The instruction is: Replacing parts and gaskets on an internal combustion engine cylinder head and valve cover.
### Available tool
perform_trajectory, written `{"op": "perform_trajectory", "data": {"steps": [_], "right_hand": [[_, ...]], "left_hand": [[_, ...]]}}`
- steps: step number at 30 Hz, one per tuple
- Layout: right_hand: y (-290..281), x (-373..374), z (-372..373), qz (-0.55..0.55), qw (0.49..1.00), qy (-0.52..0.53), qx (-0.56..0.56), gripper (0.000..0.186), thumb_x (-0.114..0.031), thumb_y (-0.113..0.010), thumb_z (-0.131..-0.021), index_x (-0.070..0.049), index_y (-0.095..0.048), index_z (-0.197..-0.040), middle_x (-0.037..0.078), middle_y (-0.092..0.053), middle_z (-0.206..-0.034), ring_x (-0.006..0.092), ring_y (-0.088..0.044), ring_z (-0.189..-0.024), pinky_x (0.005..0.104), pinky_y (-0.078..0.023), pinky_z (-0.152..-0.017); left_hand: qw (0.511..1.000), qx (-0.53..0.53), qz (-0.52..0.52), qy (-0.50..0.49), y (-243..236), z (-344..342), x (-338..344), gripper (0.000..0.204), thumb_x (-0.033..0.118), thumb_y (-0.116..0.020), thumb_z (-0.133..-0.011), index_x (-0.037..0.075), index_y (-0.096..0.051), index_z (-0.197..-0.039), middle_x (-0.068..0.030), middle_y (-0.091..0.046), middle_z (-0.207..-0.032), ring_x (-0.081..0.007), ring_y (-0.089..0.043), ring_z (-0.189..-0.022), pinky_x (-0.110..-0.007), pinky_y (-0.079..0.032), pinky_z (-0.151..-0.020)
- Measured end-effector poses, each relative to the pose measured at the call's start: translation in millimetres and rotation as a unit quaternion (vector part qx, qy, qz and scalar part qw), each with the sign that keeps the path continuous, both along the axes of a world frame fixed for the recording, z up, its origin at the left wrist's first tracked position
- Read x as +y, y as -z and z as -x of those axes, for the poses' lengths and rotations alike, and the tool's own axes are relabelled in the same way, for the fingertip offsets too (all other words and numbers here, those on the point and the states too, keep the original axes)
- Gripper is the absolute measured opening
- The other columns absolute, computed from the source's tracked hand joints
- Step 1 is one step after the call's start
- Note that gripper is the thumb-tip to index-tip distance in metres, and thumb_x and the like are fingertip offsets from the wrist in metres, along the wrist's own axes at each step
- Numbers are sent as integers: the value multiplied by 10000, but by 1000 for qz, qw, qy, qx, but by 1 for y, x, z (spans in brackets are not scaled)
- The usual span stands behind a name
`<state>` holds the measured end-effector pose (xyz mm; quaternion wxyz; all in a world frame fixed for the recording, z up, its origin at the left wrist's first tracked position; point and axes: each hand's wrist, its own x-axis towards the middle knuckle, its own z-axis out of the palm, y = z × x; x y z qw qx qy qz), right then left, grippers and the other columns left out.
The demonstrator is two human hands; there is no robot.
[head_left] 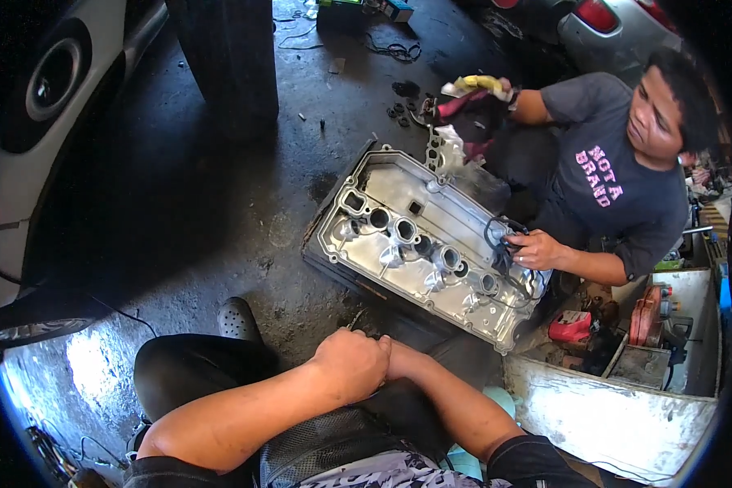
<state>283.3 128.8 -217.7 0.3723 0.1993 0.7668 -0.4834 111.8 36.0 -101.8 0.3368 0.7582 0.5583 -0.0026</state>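
My left hand (350, 363) and my right hand (404, 360) are closed and pressed together above my lap. A thin dark tip (356, 319) pokes out just above the left hand, but what it belongs to is hidden. Just beyond them lies a silvery metal engine valve cover (382, 264), its row of round openings facing up. The hands do not touch it. A co-worker's hand (537, 250) rests at the cover's right end with a thin black rubber gasket (508, 244). The co-worker's other hand is raised, holding a yellow cloth (476, 84).
The cover rests on a dark box-like support (342, 276). At right stands an open whitish bin (610, 423) holding a red packet (570, 326) and metal parts. A dark post (224, 57) rises at upper left, beside a car (98, 106). Small parts (398, 114) lie on the floor.
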Motion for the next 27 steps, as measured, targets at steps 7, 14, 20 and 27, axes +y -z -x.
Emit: {"op": "perform_trajectory", "data": {"steps": [7, 14, 20, 27], "right_hand": [[6, 2, -6, 7, 999, 11, 38, 546, -495, -666, -884, -110, -665, -1272, 189, -719, -1243, 365, -695, -1117, 449, -539, -948], [15, 0, -7, -35, 999, 9, 30, 538, -530, -570, -938, -90, -703, -1219, 214, -718, -1227, 355, -690, -1166, 439, -538, -956], [18, -3, -8, -40, 998, 34, -17, 541, -501, -507, -964, -53, -736, -1162, 226, -710, -1234, 359, -695, -1159, 436, -547, -941], [19, -4, -10, -69, 996, 41, -24, 522, -463, -496, -971, -31, -738, -1135, 246, -716, -1191, 375, -703, -1139, 448, -555, -925]], "left_hand": [[1000, -6, -8, 19, 1, -1, 5, 659, 384, -696, -911, -38, -584, -1406, -176, -763, -1045, -339, -730, -976, -456, -575, -837], [1000, -11, -1, 18, 3, -1, 5, 653, 363, -703, -903, -20, -572, -1415, -184, -756, -1071, -354, -726, -987, -468, -575, -849], [1000, -3, -2, 26, -3, -1, 5, 674, 375, -727, -894, -7, -561, -1423, -182, -750, -1087, -357, -720, -1009, -463, -568, -876], [1000, 1, -3, 25, -5, -1, 5, 685, 379, -729, -899, 6, -545, -1443, -176, -747, -1086, -357, -715, -1011, -459, -562, -892]]}}
